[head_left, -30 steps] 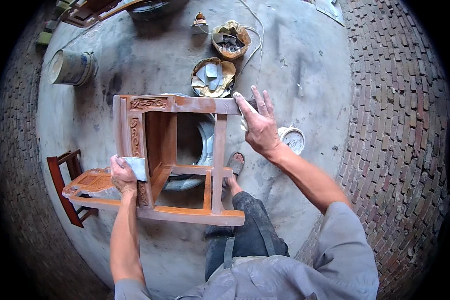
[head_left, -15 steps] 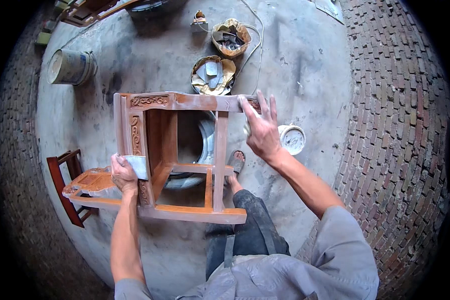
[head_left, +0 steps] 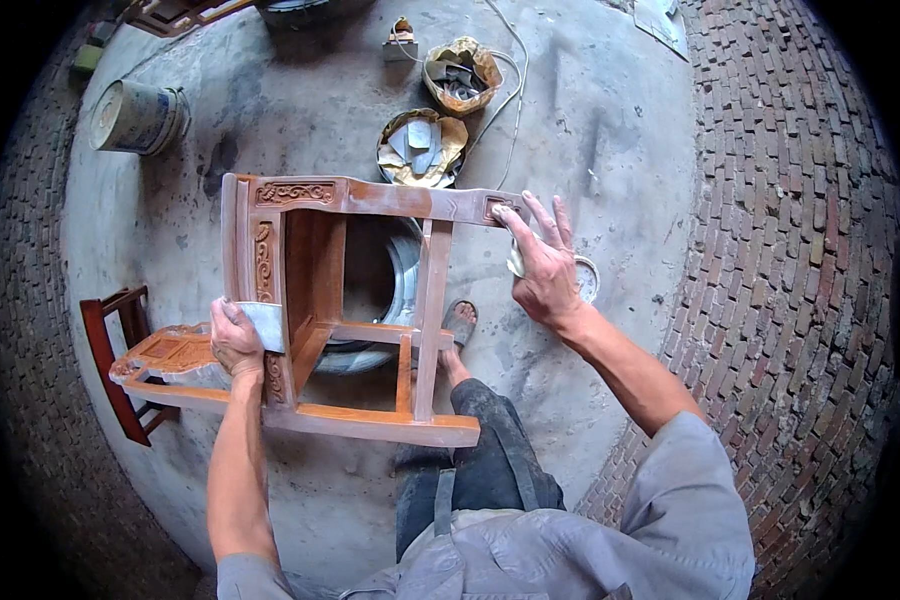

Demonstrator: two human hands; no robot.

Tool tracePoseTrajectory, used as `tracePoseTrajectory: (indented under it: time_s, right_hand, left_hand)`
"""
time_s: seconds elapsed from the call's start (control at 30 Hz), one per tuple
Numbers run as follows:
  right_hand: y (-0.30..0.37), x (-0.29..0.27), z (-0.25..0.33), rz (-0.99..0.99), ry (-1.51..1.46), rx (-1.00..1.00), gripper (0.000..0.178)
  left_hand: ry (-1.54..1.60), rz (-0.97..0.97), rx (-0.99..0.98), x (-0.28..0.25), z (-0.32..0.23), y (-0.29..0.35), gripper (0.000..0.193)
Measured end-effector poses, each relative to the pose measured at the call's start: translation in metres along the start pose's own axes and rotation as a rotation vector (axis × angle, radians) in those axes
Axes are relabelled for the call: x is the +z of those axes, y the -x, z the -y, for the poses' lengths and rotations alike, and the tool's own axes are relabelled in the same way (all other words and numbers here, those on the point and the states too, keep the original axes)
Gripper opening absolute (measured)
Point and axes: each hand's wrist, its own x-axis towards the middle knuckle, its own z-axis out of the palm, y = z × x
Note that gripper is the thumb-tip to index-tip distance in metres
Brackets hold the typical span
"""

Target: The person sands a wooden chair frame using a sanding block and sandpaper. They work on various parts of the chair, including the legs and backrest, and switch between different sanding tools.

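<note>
A reddish-brown carved wooden chair [head_left: 312,270] lies on its side across the centre-left of the frame. At its lower left, the left hand [head_left: 237,338] is curled closed, pinching a flat pale-grey rectangular sheet [head_left: 264,326] against the carved front. Right of centre, the right hand [head_left: 550,270], outer fingers fanned, holds a whitish folded piece [head_left: 515,262] by the chair's carved end, beside a round white tub [head_left: 589,279].
</note>
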Motion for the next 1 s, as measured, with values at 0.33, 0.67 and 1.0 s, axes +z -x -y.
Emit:
tracePoseTrajectory:
  time_s: [0.33, 0.67, 1.0]
  right_hand:
    - [-0.008, -0.009, -0.002, 0.041, -0.038, -0.005, 0.061]
    - [-0.01, -0.025, -0.013, 0.139, -0.049, -0.083, 0.066]
    - [-0.014, -0.016, -0.006, 0.043, -0.062, -0.026, 0.064]
  left_hand:
    - [0.007, -0.063, 0.043, -0.001, -0.007, 0.003, 0.041]
    - [0.019, -0.049, 0.03, -0.001, -0.005, 0.0, 0.042]
    - [0.014, -0.02, 0.012, -0.001, -0.001, 0.001, 0.043]
